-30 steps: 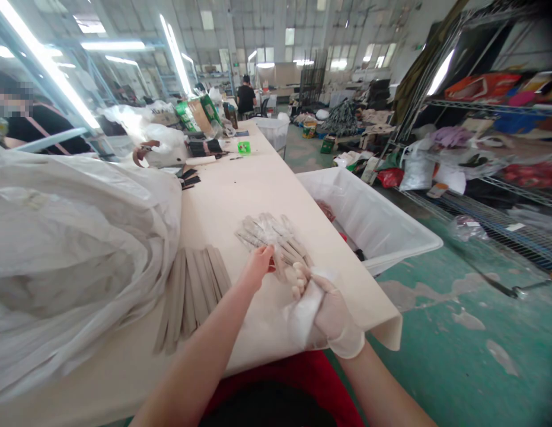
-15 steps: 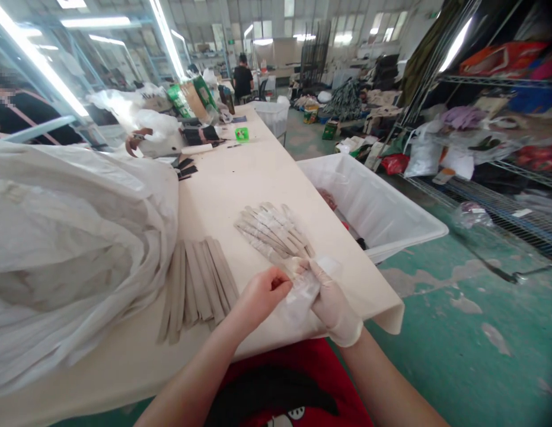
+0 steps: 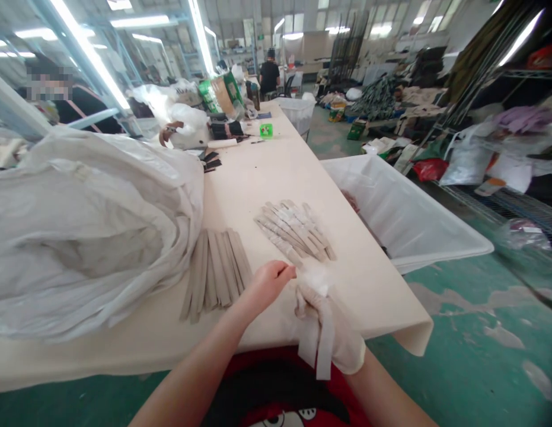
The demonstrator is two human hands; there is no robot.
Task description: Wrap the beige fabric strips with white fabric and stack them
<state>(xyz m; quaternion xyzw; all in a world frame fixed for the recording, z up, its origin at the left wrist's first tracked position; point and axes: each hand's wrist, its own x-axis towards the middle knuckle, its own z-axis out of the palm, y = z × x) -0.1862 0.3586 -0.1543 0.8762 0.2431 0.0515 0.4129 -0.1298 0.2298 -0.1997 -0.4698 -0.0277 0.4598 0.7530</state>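
My left hand is bare and closed, its fingertips pinched above the table; what is in them, if anything, is too small to tell. Beside it, my right hand wears a thin whitish glove and is closed around pale strips whose ends hang over the table's front edge. Clear plastic film shows just beyond its fingers. Ahead of both hands, a fan of beige strips, partly under shiny film, lies on the table. A pile of longer beige strips lies left of my left hand.
A large whitish sack covers the left of the cream-covered table. Along the right edge stands a white plastic bin. Farther back are a green box and bags. Two other people are in the background; wire shelving stands right.
My right hand has drawn back from the fan toward my body, and pale strips now hang from it. My left hand stays pinched. The view has turned left.
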